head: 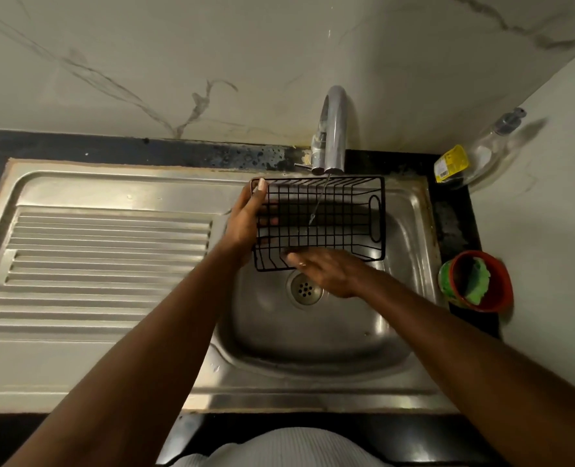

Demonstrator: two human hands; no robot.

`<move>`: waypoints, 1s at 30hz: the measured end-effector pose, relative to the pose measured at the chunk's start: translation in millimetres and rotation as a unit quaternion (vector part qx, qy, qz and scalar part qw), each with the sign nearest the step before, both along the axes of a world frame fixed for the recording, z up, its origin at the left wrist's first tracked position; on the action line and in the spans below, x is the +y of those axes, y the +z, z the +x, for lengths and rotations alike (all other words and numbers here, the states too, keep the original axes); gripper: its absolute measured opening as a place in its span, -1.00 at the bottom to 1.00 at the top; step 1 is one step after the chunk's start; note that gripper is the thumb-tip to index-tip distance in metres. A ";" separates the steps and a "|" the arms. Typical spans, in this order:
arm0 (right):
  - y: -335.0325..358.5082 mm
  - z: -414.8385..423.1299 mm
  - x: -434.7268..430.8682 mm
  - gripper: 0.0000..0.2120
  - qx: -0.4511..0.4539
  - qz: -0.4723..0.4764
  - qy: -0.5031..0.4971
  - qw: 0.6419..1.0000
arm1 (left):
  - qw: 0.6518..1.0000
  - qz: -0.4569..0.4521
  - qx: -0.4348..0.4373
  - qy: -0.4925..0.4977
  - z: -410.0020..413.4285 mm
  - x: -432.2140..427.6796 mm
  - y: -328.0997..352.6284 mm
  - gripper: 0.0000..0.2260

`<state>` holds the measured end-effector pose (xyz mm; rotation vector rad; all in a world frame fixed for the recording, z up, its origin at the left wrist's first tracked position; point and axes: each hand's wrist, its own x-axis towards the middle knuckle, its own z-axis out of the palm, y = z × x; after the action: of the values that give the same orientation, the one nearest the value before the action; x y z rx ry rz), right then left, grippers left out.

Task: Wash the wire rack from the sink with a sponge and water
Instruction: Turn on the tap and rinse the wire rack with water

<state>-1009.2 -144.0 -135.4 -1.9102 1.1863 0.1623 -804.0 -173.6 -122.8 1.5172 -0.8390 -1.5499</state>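
wire rack point(316, 230) under running tap point(335, 129) | left hand point(244, 220) grips end | right hand point(326, 271) flat, empty | sponge point(479, 281) in cup point(503, 291) | likely rinsing

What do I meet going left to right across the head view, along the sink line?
Ribbed drainboard → left hand → wire rack it grips → red tub holding the green sponge. The right hand and tap overlap the rack, so they are left out.

Left hand point(245, 224) gripped the rack point(318, 227) by its left end over the sink point(313, 342), under thin water point(318, 203) from the tap point(335, 129). Right hand point(330, 273) touched its near edge, fingers straight. Sponge point(478, 281) sat in a cup point(503, 288) at right.
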 end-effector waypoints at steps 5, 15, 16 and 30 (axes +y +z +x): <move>-20.3 -50.5 -0.4 -0.27 0.140 -0.205 -0.092 0.964 | 1.000 0.002 0.008 0.027 7.8 0.3 0.6 -0.75; -2.3 85.2 37.3 -0.41 0.045 -0.138 0.011 0.989 | 0.998 -0.038 -0.020 0.037 -8.8 4.2 -5.5 -0.48; -2.1 88.0 38.0 -0.51 -0.016 -0.114 -0.013 0.993 | 0.999 -0.031 -0.020 0.037 -9.0 4.8 -4.2 -0.48; -6.0 -14.6 -81.4 -0.62 -0.303 0.191 -0.484 0.798 | 0.998 0.052 0.032 0.027 15.6 -0.8 -1.2 -0.46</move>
<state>-1023.8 -225.3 -141.4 -0.7199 1.3716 -0.6707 -788.4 -174.4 -124.1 1.5430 -0.6843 -1.6161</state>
